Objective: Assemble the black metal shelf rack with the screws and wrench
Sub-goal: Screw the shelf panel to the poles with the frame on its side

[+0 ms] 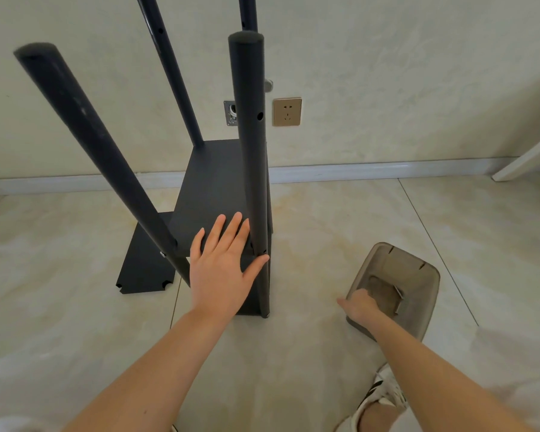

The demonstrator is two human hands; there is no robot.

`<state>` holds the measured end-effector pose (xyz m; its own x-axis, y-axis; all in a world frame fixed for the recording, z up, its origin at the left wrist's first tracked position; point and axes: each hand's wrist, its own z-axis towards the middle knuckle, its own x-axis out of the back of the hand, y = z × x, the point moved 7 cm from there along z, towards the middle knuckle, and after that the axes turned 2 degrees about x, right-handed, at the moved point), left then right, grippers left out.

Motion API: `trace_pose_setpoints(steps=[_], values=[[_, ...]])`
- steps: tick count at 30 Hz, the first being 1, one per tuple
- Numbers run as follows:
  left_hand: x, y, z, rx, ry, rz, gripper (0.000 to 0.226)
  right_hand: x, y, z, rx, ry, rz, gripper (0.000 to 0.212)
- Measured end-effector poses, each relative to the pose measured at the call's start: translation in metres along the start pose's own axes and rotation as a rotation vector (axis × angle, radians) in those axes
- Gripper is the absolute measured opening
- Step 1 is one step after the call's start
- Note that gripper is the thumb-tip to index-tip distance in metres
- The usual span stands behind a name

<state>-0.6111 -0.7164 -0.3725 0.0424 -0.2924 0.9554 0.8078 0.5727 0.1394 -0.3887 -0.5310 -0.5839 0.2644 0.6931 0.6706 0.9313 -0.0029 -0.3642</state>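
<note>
The black metal shelf rack (212,182) looks stiff and fairly light. Its tall round posts are unbraced above, so it probably sways, and the smooth painted tubes may slip in a palm. The safest hold seems low, on the shelf panel or on a post close to a joint.

The left hand (222,266) is there: fingers straight and spread, palm flat on the shelf's near edge, thumb touching the near right post (250,151). The right hand (360,305) dips into a translucent grey-brown plastic bin (418,269), fingers curled downward; whether they pinch anything I cannot tell. A bent metal piece (398,299) lies inside, beside that hand.

The rack stands on the pale tiled floor (325,213), near its edge along the wall. The bin sits just right of the rack, and a loose black notched panel (144,269) lies flat to its left.
</note>
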Motion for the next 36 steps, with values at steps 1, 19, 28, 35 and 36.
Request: trace_pose_setpoints(steps=[1,19,28,35,36], values=[[-0.001,0.0,0.0,0.0,-0.001,0.003,0.069,-0.002,-0.002,0.001,0.007,-0.001,-0.035,0.032],[-0.002,0.0,-0.001,-0.016,0.041,0.009,0.068,-0.084,-0.08,-0.057,0.412,-0.242,-0.264,0.046],[0.0,0.001,0.0,-0.012,0.048,-0.021,0.068,-0.117,-0.076,-0.073,0.418,-0.435,-0.422,0.073],[-0.002,-0.002,-0.002,-0.013,0.12,-0.041,0.064,-0.101,-0.061,-0.05,0.345,-0.573,-0.231,0.054],[-0.002,-0.002,-0.002,-0.012,0.13,-0.041,0.063,-0.095,-0.057,-0.042,0.332,-0.524,-0.198,0.05]])
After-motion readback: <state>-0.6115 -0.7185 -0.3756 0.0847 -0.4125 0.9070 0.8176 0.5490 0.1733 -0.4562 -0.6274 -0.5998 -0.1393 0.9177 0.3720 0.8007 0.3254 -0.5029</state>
